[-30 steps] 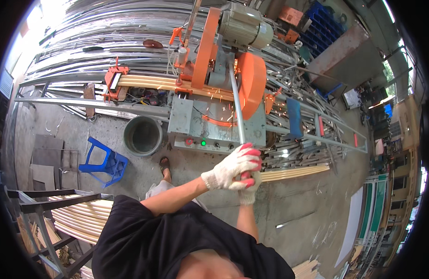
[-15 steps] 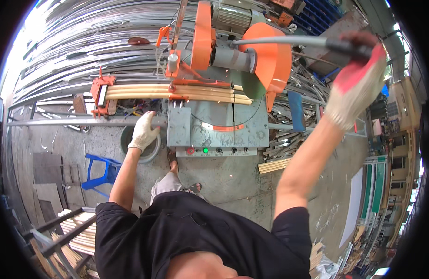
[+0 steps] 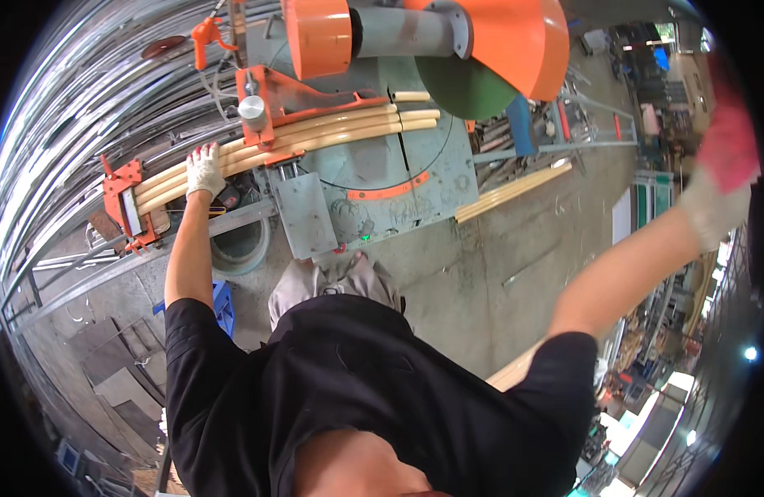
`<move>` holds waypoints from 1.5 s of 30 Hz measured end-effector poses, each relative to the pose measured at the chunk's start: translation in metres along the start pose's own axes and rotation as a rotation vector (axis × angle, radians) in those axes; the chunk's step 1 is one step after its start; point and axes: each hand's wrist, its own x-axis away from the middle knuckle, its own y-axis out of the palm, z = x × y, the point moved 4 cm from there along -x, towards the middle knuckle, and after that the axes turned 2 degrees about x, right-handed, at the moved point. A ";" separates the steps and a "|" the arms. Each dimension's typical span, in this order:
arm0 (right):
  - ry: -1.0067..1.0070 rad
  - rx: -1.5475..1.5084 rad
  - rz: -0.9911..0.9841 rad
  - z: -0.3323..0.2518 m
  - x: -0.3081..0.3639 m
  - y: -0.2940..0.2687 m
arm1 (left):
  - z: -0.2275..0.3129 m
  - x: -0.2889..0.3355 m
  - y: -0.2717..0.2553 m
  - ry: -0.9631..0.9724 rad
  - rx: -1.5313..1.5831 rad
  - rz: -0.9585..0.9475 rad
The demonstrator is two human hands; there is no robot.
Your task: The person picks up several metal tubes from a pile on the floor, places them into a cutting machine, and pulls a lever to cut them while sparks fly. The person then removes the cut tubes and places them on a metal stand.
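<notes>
My left hand (image 3: 204,172), in a cream work glove with reddish fingertips, lies over several long pale-yellow rods (image 3: 328,137), its fingers reaching across to their far side. The rods run through an orange clamp (image 3: 256,112) onto the grey saw table (image 3: 357,170). Short rod ends (image 3: 419,119) line up just past a seam at their right. Above them stands a dark green cutting disc (image 3: 465,87) under an orange guard (image 3: 514,41). My right hand (image 3: 721,178), in a cream-and-red glove, is smeared at the far right rim; its fingers and anything in them cannot be made out.
An orange end stop (image 3: 127,199) meets the rods' left ends. Metal bars (image 3: 75,124) are stacked behind on the left. A round bucket (image 3: 241,248) and a blue stool (image 3: 223,306) are below the rail. More pale-yellow rods (image 3: 514,192) lie right of the table.
My left hand has gone from above the bucket to the rods. My right hand, earlier gripping the saw's handle, appears farther out at the right rim. The whole view has shifted and tilted.
</notes>
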 end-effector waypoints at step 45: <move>-0.012 0.733 -1.215 0.526 0.348 0.020 | 0.052 0.394 -0.055 -0.436 0.005 0.294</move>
